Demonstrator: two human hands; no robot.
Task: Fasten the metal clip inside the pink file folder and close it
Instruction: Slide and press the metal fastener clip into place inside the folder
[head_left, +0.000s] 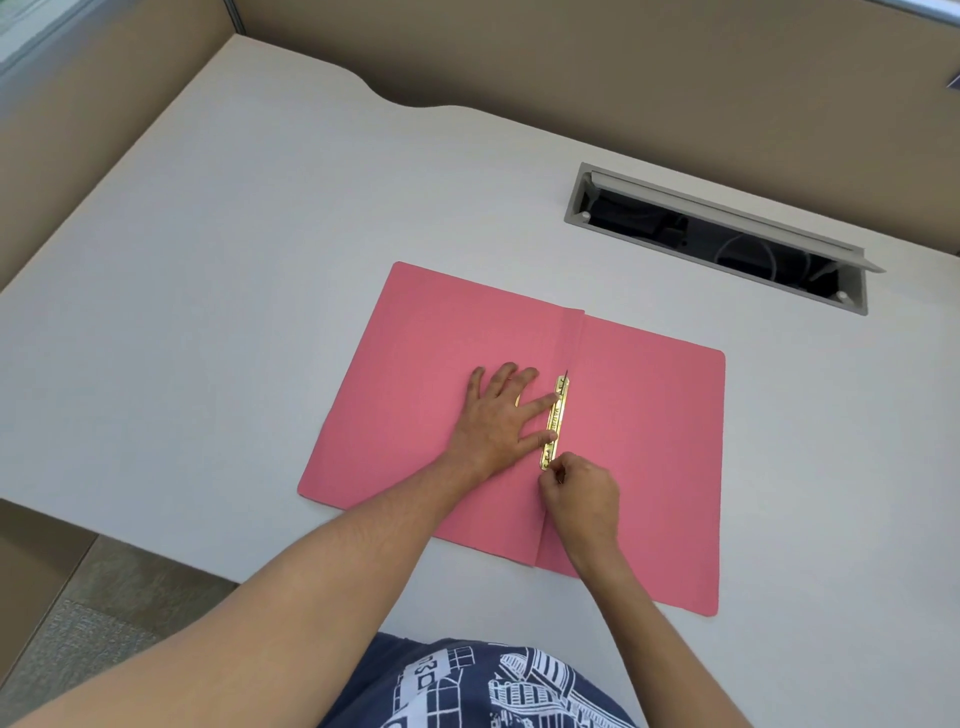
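Note:
The pink file folder (649, 441) lies open and flat on the white desk, both covers spread. A gold metal clip (557, 415) runs along the centre fold. My left hand (501, 415) rests flat on the left cover, fingers spread, with the index finger and thumb tips pressing on the clip's bar. My right hand (579, 493) sits just below the clip, its fingers pinched on the clip's near end. A thin metal prong stands up at the clip's far end.
The white desk (234, 286) extends to the left and behind the folder. An open cable tray slot (722, 239) with wires inside is set into the desk at the back right. Beige partition walls surround the desk.

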